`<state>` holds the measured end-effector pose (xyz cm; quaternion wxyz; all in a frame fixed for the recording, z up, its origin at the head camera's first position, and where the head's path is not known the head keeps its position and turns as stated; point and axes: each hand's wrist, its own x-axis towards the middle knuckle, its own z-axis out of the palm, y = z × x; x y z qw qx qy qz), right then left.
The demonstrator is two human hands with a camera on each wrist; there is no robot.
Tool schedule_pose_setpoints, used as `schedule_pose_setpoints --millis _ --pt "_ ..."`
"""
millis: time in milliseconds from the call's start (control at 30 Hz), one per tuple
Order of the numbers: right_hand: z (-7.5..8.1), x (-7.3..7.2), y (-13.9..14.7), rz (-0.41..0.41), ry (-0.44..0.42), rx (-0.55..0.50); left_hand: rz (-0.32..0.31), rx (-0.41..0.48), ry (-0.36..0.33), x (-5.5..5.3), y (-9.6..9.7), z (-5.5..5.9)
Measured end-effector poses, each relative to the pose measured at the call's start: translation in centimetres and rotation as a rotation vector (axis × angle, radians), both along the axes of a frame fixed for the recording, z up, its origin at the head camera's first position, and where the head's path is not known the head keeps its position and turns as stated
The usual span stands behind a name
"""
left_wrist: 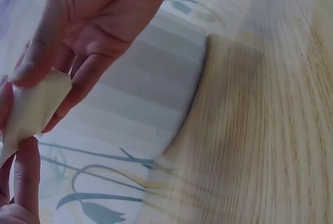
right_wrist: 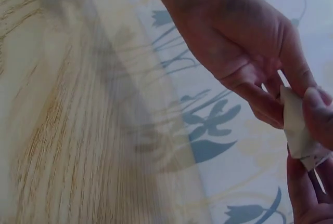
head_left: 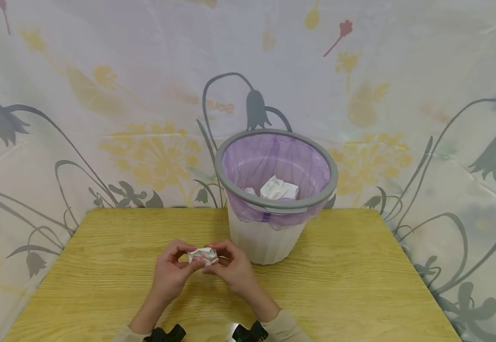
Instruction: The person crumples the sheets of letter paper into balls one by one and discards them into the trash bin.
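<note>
Above the table, just in front of the bin, both hands hold one small crumpled piece of white paper (head_left: 203, 257). My left hand (head_left: 170, 270) pinches its left side between thumb and fingers. On the other side, the thumb and fingers of my right hand (head_left: 236, 270) grip it. Up close in the left wrist view, the paper (left_wrist: 39, 102) looks like a folded, compact wad. The right wrist view shows the paper (right_wrist: 297, 125) partly covered by a thumb.
A white bin (head_left: 262, 240) with a grey rim stands on the wooden table (head_left: 350, 275), right of and behind the hands. Inside its purple liner (head_left: 248, 159) lie crumpled white papers (head_left: 278, 188). A flower-patterned cloth (head_left: 154, 61) hangs behind the table.
</note>
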<state>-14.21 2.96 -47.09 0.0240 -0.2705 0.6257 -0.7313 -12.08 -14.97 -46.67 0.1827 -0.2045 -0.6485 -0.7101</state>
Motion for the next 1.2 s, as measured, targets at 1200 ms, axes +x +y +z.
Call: schedule_pose_setpoints --millis 1200 --pt "0.5 -0.1 0.7 -0.002 -0.382 -0.151 -0.080 -0.229 0.256 0.0 -1.3 0.2"
